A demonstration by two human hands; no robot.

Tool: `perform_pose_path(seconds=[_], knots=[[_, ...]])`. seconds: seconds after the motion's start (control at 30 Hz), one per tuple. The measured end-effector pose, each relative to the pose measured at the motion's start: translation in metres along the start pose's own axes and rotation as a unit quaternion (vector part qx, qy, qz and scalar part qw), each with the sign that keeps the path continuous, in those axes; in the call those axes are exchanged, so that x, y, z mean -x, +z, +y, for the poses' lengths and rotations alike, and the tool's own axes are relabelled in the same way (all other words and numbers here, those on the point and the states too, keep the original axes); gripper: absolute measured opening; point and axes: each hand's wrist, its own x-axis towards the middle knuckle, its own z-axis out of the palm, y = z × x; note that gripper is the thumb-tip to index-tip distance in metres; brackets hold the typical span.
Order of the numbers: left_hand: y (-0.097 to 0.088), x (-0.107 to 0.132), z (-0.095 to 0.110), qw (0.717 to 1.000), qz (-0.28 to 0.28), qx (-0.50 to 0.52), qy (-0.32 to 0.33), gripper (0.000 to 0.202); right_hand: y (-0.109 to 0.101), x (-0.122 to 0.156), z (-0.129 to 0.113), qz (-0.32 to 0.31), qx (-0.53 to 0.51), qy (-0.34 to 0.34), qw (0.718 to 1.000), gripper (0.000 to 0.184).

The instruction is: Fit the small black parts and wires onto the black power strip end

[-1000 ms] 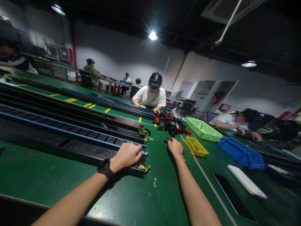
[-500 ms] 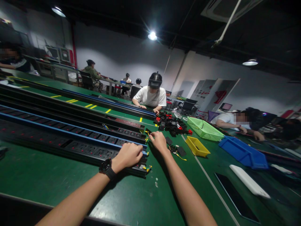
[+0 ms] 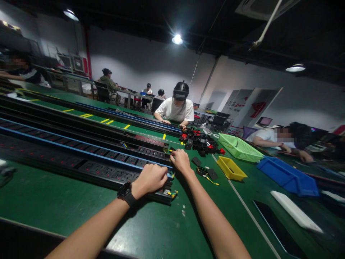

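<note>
The hands (image 3: 151, 178) and forearms (image 3: 97, 226) are bare, a black watch (image 3: 126, 193) circling the left wrist (image 3: 136, 190).

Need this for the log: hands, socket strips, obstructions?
Left hand on socket strips. Right hand at their ends, grip hidden. Black plates nearby, seemingly blocking neither hand.

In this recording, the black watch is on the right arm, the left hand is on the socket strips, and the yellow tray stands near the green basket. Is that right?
The side is wrong: the head view shows the black watch on the left arm. The left hand is on the socket strips, and the yellow tray stands near the green basket.
</note>
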Motion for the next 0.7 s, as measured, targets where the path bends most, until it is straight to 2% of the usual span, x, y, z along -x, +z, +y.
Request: perform_pose_path(seconds=[0.1,0.17,0.3,0.37,0.43,0.53,0.6,0.7], knots=[[0.001,0.0,0.0,1.0,0.003,-0.007,0.003,0.024,0.009,-0.002,0.003,0.036,-0.036,-0.061,0.997,0.02],[0.0,-0.001,-0.001,1.0,0.002,-0.006,0.002,0.025,0.015,-0.007,0.007,0.06,-0.096,-0.07,0.991,0.021],[-0.001,-0.002,-0.001,1.0,-0.001,-0.008,0.001,0.026,0.016,-0.015,0.032,0.087,-0.234,0.018,0.968,0.028],[-0.003,-0.002,0.0,1.0,-0.001,-0.01,0.001,0.025,0.015,-0.012,0.051,0.082,-0.206,0.075,0.972,0.028],[-0.003,-0.002,0.001,1.0,-0.004,-0.008,0.0,0.025,0.015,-0.005,0.068,0.038,-0.106,0.137,0.984,0.024],[-0.003,-0.002,0.001,1.0,-0.012,0.002,-0.002,0.027,0.016,0.005,0.078,-0.026,0.044,0.205,0.977,0.025],[-0.002,-0.002,0.0,1.0,-0.014,0.006,-0.004,0.027,0.018,0.004,0.073,-0.018,0.072,0.204,0.976,0.03],[-0.001,-0.003,0.0,1.0,-0.012,0.007,-0.006,0.025,0.021,-0.012,0.057,-0.001,0.024,0.163,0.986,0.037]])
